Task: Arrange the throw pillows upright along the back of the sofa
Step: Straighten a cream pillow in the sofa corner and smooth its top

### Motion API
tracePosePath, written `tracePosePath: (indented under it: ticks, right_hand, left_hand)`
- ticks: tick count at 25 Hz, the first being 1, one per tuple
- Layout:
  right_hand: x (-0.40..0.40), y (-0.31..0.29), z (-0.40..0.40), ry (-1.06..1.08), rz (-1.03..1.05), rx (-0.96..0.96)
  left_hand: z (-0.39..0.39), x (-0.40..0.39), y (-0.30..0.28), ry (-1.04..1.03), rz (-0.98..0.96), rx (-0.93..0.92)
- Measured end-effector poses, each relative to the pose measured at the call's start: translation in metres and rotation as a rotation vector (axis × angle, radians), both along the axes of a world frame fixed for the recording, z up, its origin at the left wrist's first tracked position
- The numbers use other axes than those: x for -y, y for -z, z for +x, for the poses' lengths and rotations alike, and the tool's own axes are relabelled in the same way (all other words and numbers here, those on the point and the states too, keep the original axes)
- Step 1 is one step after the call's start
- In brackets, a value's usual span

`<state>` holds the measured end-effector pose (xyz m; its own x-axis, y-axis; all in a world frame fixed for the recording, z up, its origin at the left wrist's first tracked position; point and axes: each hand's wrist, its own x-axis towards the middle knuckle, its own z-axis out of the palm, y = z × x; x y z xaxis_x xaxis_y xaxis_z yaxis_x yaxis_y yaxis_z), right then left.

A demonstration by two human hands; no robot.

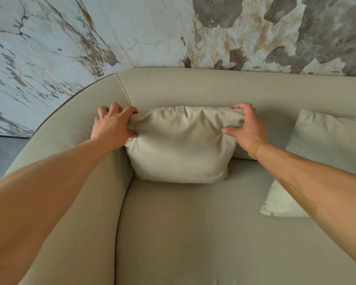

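Observation:
A beige textured throw pillow (179,147) stands upright against the sofa back (214,87), in the left corner of the seat. My left hand (113,124) grips its top left corner, fingers pinching the fabric. My right hand (247,128) holds its top right corner, thumb on the front face. A second, paler pillow (325,149) leans against the sofa back at the right, partly hidden behind my right forearm.
The beige sofa's curved left armrest (74,124) wraps round beside the pillow. The seat cushion (193,233) stretches out in front. A marble-patterned wall (152,31) rises behind the sofa, and grey floor (2,153) shows at far left.

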<state>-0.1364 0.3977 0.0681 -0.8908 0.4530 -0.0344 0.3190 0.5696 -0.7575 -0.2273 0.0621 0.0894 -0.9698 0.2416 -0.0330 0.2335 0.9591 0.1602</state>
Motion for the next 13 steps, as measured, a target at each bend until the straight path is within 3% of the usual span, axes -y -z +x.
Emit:
tracePosePath:
  ticks: [9, 13]
  right_hand:
    - [0.004, -0.005, -0.012, 0.031, 0.083, 0.067]
    - [0.001, -0.012, -0.006, 0.017, 0.055, 0.080]
  left_hand:
    - [-0.009, -0.008, -0.005, -0.058, -0.034, 0.155]
    - [-0.018, 0.005, -0.010, -0.044, 0.166, 0.222]
